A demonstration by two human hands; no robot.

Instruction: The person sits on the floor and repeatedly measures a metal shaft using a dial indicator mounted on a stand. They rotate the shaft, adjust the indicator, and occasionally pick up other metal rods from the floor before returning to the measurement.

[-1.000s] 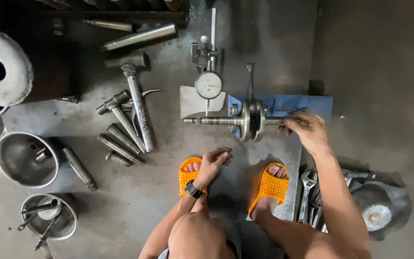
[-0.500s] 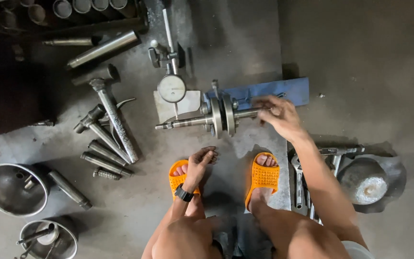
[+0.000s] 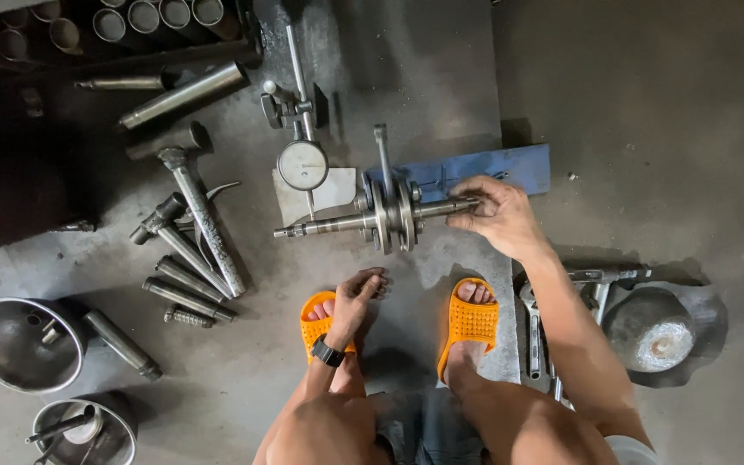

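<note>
While right hand [image 3: 497, 215] grips crankshaft [image 3: 381, 220] end | left hand [image 3: 355, 301] hangs loose, empty, over sandal [image 3: 319, 325]

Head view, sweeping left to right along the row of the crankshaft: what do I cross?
Hammers → dial gauge → crankshaft → right hand gripping the shaft's right end, over the blue cloth. The left hand hangs nearer, above an orange sandal.
</note>
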